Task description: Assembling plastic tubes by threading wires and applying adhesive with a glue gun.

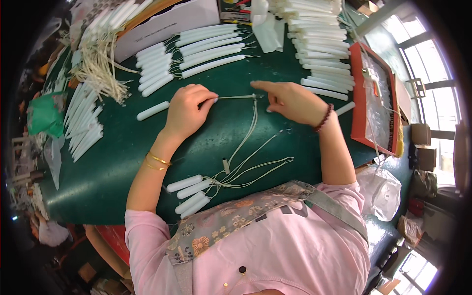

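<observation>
My left hand [187, 110] is closed in a pinch on a thin pale cord [236, 97]. A white candle-shaped stick [153, 111] sticks out on that hand's left side, in line with the cord. My right hand [292, 101], index finger stretched out and other fingers partly curled, hovers just right of the cord's far end; I see nothing in it. From that end, thin cords [248, 135] hang toward a small pale cylinder [226, 165]. Several white sticks with cords [185, 183] lie close to my body.
Rows of white sticks [211, 55] lie at the back, beside a white box [169, 27]. More are piled at the back right [324, 64] and left [84, 120]. A bundle of pale cords [103, 69] lies back left. An orange-red tray [358, 93] borders the right side.
</observation>
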A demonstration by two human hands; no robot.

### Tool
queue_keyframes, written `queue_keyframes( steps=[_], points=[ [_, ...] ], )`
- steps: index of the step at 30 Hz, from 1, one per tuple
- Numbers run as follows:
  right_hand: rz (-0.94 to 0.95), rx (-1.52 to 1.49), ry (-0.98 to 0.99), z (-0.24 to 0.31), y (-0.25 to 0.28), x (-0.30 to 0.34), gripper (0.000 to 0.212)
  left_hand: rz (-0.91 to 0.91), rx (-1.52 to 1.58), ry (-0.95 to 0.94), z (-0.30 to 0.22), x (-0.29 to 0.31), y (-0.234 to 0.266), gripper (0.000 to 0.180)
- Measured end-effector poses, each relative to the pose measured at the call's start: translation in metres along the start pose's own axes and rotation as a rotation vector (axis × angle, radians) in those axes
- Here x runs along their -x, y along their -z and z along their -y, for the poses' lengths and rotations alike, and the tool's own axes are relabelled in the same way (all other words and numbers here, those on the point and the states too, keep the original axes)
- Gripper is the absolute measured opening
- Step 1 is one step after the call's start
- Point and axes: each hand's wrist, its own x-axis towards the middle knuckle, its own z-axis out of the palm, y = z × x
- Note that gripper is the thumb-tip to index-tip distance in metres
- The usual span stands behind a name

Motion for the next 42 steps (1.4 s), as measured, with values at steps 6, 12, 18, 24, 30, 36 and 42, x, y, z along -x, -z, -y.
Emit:
queue_keyframes(
  steps=[6, 12, 18, 24, 30, 36, 42],
  points=[
    [0.012, 0.351, -0.510, -0.045, 0.049, 0.048, 0.023, -0.108, 0.062, 0.097, -0.002, -0.001, -0.001, 0.004],
    [-0.011, 0.267, -0.254, -0.031, 0.031, 0.026, 0.023, -0.132, 0.370, 0.286, -0.002, 0.000, -0.001, 0.008],
    [-0.785, -0.412, -0.168, -0.022, 0.042, 0.014, 0.023, -0.177, 0.575, 0.478, 0.003, 0.004, 0.000, 0.009],
    [-0.938, -0.807, -0.245, -0.072, 0.019, 0.013, 0.019, -0.190, 0.600, 0.464, 0.002, 0.005, 0.000, 0.008],
    [-0.879, -1.253, -0.291, -0.082, 0.010, 0.012, 0.018, -0.194, 0.584, 0.453, 0.001, 0.006, 0.002, 0.008],
    [-0.803, -1.315, -0.317, -0.065, -0.002, 0.000, 0.017, -0.156, 0.527, 0.473, 0.000, 0.004, 0.005, 0.014],
    [-0.547, -1.311, -0.338, -0.023, -0.039, -0.023, 0.017, -0.038, -0.191, 0.106, -0.012, 0.002, 0.049, 0.049]
  ],
)
